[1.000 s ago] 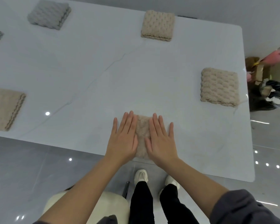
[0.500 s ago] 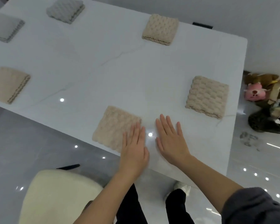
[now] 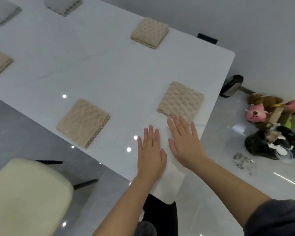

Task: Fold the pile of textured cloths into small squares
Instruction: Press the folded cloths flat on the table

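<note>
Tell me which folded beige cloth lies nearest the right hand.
The beige cloth by the table's right edge, just ahead of the right hand. The other beige squares lie farther left or toward the far edge.

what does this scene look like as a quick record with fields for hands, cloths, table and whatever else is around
left hand: open, flat, over the table near its edge
right hand: open, flat, fingertips at the near corner of a beige cloth; contact unclear
cloths: six folded squares in view, spaced apart, four beige, two grey
table: white, glossy
floor: cream chair, pink plush toy, black bag
</note>
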`<state>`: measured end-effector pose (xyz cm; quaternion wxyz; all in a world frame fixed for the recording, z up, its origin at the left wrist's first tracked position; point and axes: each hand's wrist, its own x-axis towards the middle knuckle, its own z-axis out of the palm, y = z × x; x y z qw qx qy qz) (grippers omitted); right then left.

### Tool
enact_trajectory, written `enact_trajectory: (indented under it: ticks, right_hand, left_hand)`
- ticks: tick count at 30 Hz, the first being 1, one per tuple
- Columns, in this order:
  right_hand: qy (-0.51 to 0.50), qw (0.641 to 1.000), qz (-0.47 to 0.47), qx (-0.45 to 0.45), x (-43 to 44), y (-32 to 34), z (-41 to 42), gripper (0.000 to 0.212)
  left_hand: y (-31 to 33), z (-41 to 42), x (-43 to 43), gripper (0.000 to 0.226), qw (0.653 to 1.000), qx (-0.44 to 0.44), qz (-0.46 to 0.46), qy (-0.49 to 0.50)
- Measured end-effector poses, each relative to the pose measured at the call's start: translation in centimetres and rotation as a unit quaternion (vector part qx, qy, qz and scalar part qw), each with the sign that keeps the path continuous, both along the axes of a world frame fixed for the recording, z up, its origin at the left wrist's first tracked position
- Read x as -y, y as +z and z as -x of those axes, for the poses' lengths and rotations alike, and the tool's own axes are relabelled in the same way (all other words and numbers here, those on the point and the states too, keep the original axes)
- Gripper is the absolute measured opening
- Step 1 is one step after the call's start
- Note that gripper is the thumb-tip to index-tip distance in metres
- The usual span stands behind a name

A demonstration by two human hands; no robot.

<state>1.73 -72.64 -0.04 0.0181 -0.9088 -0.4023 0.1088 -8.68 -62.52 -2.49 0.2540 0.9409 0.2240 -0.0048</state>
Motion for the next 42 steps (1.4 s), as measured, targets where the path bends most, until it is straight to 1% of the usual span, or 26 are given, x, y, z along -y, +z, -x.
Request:
enact_trajectory:
  ticks: [5, 9, 12, 16, 22, 26, 33, 38, 42]
  right_hand:
    - [-0.017, 0.999, -0.007, -0.040, 1.3, -0.7, -3.6, 0.070]
    - [-0.009, 0.998, -0.055, -0.025, 0.7, -1.5, -7.9, 0.062]
    - [-0.002, 0.996, -0.083, -0.036, -0.4, -2.0, -11.9, 0.061]
    - [0.040, 0.995, -0.079, -0.039, -0.6, -2.5, -15.9, 0.059]
    - [0.113, 0.987, -0.057, -0.095, -0.4, -2.9, -21.0, 0.059]
    - [0.197, 0.970, -0.045, -0.136, -0.6, -3.0, -24.2, 0.060]
    - [0.326, 0.933, -0.035, -0.148, -1.7, -3.4, -26.1, 0.061]
    - [0.351, 0.924, -0.037, -0.145, -1.8, -3.9, -26.9, 0.059]
    - [0.354, 0.925, -0.034, -0.132, -2.0, -4.3, -27.2, 0.057]
  left_hand:
    - [-0.7, -4.7, 1.0, 0.065, 1.000, 0.016, 0.009, 0.023]
    - [-1.1, -8.5, 0.9, 0.062, 0.995, 0.065, 0.033, 0.063]
    - [-1.6, -11.2, 0.6, 0.060, 0.990, 0.098, 0.041, 0.097]
    - [-2.0, -13.2, 0.6, 0.061, 0.987, 0.074, 0.040, 0.140]
    - [-2.7, -14.8, 1.9, 0.060, 0.978, 0.036, 0.035, 0.203]
    - [-3.1, -16.2, 3.7, 0.060, 0.970, 0.020, 0.021, 0.241]
    - [-3.5, -18.0, 6.2, 0.058, 0.940, 0.008, 0.020, 0.341]
    - [-3.7, -19.0, 6.6, 0.061, 0.925, 0.017, 0.017, 0.380]
    - [-3.8, -19.9, 6.6, 0.060, 0.913, 0.004, 0.014, 0.408]
